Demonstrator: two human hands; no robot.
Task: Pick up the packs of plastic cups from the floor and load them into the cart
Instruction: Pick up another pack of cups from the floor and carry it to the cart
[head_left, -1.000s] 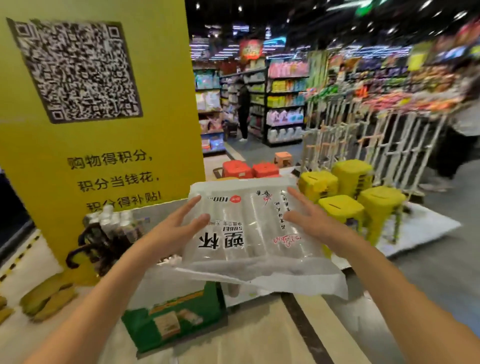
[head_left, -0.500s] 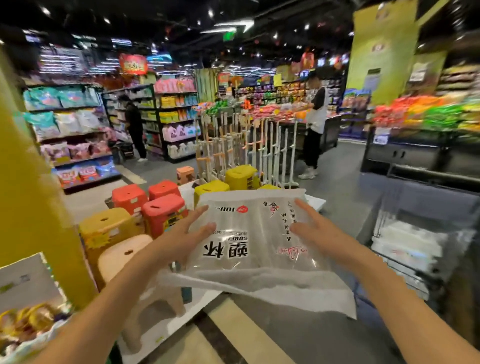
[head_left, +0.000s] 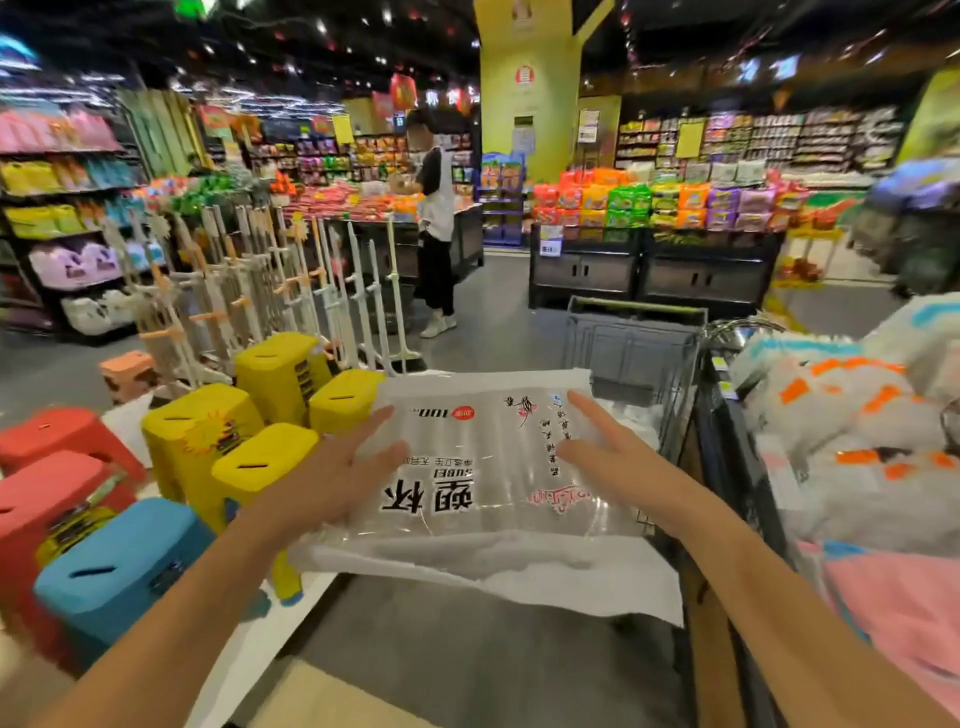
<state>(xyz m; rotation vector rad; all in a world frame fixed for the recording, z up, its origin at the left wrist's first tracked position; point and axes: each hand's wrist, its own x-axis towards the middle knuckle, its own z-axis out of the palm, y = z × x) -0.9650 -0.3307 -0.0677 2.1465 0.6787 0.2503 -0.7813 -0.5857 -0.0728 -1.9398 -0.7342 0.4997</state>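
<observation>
A clear pack of plastic cups (head_left: 483, 467) with black printed characters hangs in the air between my hands, its loose white end flap drooping toward me. My left hand (head_left: 337, 478) presses its left side with straight, spread fingers lying on top. My right hand (head_left: 613, 457) presses the right side the same way. The pack's far end reaches over the near edge of the grey shopping cart (head_left: 631, 348), which stands just ahead to the right. White packs lie inside the cart, mostly hidden behind the one I carry.
Yellow stools (head_left: 280, 374), red stools (head_left: 57, 457) and a blue stool (head_left: 119, 566) crowd the left on a white platform. White folding racks (head_left: 291, 286) stand behind them. A person (head_left: 436, 228) stands in the aisle ahead. Soft packaged goods (head_left: 857, 431) are piled on the right.
My view has swung right, away from the yellow pillar. The cart has come from the right edge to straight ahead, and the pack, still between both hands, now reaches over it.
</observation>
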